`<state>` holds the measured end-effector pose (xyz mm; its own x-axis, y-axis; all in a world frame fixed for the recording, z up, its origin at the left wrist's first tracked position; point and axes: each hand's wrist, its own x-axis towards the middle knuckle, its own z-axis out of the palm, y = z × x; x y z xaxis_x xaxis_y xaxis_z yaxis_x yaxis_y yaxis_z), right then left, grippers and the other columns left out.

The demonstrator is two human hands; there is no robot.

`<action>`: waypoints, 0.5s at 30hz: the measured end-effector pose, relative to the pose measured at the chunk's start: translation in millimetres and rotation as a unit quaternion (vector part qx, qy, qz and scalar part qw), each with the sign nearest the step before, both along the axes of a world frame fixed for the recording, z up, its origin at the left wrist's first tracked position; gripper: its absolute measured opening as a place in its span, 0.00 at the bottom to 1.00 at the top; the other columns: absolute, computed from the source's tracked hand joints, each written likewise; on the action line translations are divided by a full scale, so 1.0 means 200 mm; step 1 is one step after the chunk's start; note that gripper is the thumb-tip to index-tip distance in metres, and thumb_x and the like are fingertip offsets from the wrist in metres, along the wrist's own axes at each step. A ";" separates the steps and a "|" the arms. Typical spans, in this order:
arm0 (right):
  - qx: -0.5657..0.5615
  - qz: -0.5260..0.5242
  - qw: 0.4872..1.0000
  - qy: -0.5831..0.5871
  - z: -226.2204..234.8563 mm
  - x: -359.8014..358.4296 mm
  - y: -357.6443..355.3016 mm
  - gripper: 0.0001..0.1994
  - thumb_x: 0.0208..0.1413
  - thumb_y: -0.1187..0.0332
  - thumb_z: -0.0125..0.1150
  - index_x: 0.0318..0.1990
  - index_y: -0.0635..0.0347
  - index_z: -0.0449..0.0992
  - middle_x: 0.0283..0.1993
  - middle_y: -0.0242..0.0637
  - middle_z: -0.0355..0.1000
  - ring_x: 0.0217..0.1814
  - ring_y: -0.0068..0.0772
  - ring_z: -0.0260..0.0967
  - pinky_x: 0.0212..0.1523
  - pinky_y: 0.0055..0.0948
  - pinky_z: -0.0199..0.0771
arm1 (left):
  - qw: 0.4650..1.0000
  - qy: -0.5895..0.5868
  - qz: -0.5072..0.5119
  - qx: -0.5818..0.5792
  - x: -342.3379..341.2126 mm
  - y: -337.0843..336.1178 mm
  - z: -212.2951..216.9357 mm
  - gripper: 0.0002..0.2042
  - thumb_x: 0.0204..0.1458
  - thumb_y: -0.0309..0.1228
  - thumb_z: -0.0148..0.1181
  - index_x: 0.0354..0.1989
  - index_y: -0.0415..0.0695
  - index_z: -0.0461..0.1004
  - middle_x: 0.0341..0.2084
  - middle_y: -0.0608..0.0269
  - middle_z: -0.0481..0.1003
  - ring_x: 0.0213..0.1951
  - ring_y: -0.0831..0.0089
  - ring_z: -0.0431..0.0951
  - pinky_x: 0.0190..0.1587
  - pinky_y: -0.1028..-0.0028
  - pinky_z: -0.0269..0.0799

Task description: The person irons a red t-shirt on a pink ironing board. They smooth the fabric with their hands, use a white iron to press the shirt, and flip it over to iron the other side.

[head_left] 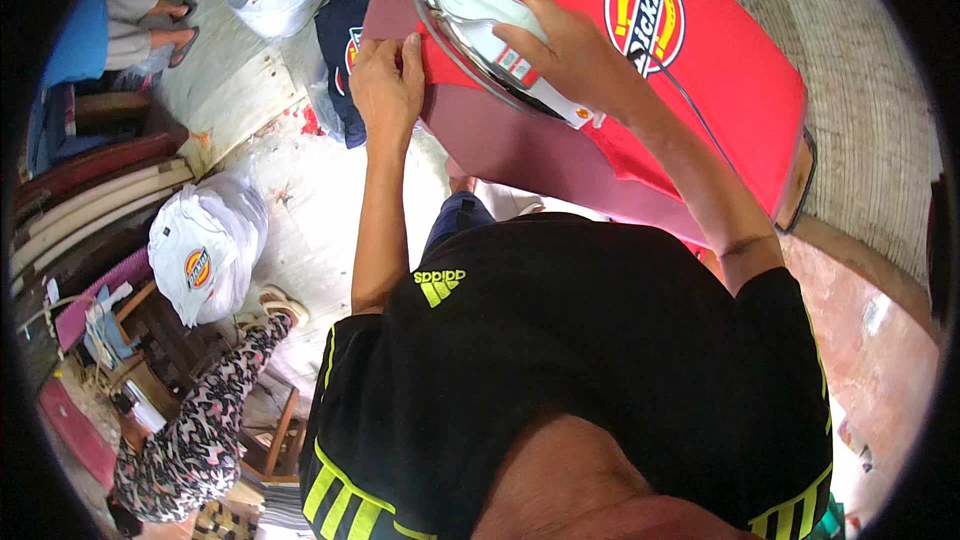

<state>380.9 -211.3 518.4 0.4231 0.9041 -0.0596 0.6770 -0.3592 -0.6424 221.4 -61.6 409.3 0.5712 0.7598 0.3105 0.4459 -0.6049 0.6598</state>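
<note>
A red T-shirt (730,80) with a round yellow and white emblem lies spread on a maroon ironing board (500,145). My right hand (560,45) grips the handle of a white and silver clothes iron (480,20), which rests on the shirt's left edge. My left hand (388,75) lies flat with fingers together at the board's left edge, pressing down the shirt's sleeve beside the iron.
A white bag of folded white shirts (205,255) sits on the pale floor at left. A dark blue shirt (340,40) hangs beyond the board. A seated person in patterned trousers (200,420) is at lower left; another person's legs (150,30) show at upper left. A woven mat (860,90) lies at right.
</note>
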 end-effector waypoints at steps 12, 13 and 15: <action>0.052 -0.160 0.981 0.099 0.03 -0.14 -0.55 0.22 0.65 0.52 0.54 0.43 0.69 0.67 0.29 0.56 0.72 0.32 0.54 0.75 0.33 0.44 0.70 | 0.975 0.072 -0.115 0.176 0.16 -0.33 0.02 0.26 0.57 0.40 0.55 0.61 0.38 0.68 0.63 0.48 0.64 0.67 0.48 0.59 0.66 0.49 0.50; 0.056 -0.173 0.979 0.090 0.01 -0.14 -0.53 0.22 0.65 0.52 0.54 0.43 0.69 0.67 0.29 0.56 0.72 0.32 0.54 0.75 0.33 0.43 0.70 | 0.970 0.119 -0.124 0.172 0.16 -0.32 -0.01 0.29 0.59 0.43 0.51 0.65 0.37 0.63 0.68 0.47 0.58 0.71 0.48 0.52 0.69 0.48 0.42; 0.061 -0.180 0.979 0.079 -0.01 -0.11 -0.53 0.24 0.65 0.50 0.54 0.44 0.69 0.68 0.31 0.56 0.72 0.33 0.53 0.75 0.33 0.42 0.70 | 0.964 0.120 -0.126 0.202 0.18 -0.31 -0.05 0.29 0.59 0.43 0.50 0.65 0.37 0.63 0.68 0.48 0.59 0.70 0.47 0.53 0.69 0.48 0.42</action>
